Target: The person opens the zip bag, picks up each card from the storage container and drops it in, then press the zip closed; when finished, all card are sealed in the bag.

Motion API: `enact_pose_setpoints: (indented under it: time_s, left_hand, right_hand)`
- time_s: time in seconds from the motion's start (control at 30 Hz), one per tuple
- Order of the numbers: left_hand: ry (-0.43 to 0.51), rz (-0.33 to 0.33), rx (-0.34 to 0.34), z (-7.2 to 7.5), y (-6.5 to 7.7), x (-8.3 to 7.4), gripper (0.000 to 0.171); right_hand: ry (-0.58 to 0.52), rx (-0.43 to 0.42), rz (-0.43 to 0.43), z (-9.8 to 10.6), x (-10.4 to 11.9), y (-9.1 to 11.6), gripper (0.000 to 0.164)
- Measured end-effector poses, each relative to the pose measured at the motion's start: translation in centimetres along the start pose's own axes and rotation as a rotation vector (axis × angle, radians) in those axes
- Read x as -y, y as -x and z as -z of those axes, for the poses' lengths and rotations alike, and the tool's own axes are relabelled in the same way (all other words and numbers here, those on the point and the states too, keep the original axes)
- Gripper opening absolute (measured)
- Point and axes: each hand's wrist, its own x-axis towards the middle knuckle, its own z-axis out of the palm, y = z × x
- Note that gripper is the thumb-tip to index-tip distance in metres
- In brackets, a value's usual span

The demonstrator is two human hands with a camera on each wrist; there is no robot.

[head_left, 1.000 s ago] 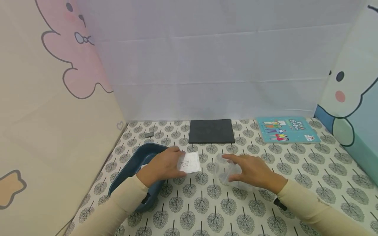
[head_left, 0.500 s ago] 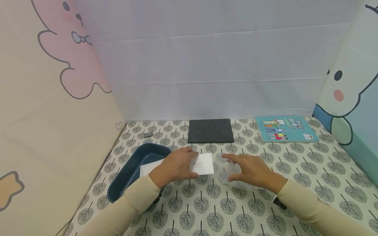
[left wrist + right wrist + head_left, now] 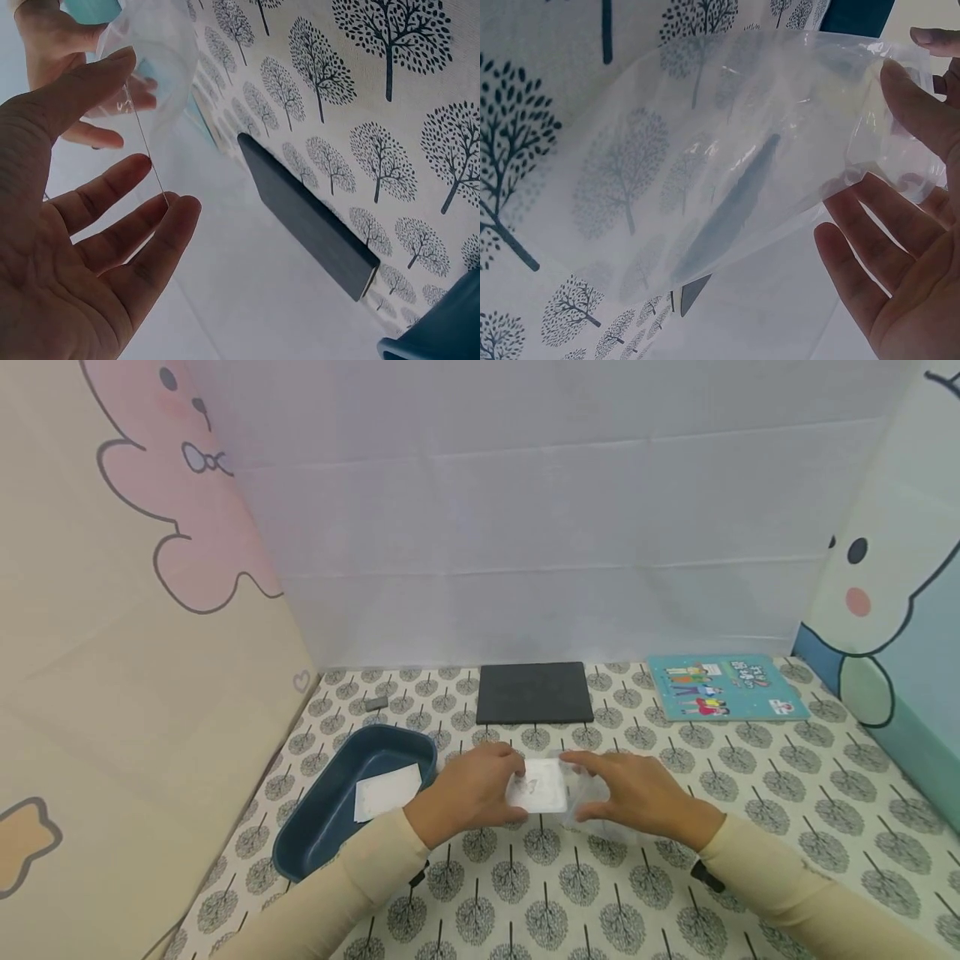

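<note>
The left hand (image 3: 472, 787) holds a white card (image 3: 542, 783) by its edges, between thumb and fingers. The card is at the mouth of a clear bag (image 3: 660, 165), above the tabletop (image 3: 540, 910). The right hand (image 3: 641, 793) pinches the bag, its thumb and fingers spread wide. I think the card is going into the bag; how far, I can't tell. Next, the left hand probably needs to push gently.

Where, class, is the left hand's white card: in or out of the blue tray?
Out: in the head view, the left hand holds the white card apart from the blue tray.
</note>
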Motion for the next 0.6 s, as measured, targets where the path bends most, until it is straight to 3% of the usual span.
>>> enact_pose_setpoints:
  time_s: [0.2,0.37,0.6]
  left_hand:
    - [-0.015,0.021,0.037,-0.3,-0.5,-0.8,0.049]
    - [-0.054,0.006,0.044,-0.2,-0.7,-1.3,0.039]
    - [-0.065,-0.019,0.074,-0.1,-1.0,-2.1,0.030]
  right_hand:
    - [-0.004,-0.002,-0.001,-0.1,0.2,-0.1,0.079]
    - [-0.002,-0.003,0.006,-0.2,0.3,-0.1,0.080]
    - [-0.038,-0.019,0.045,-0.4,0.3,-0.2,0.065]
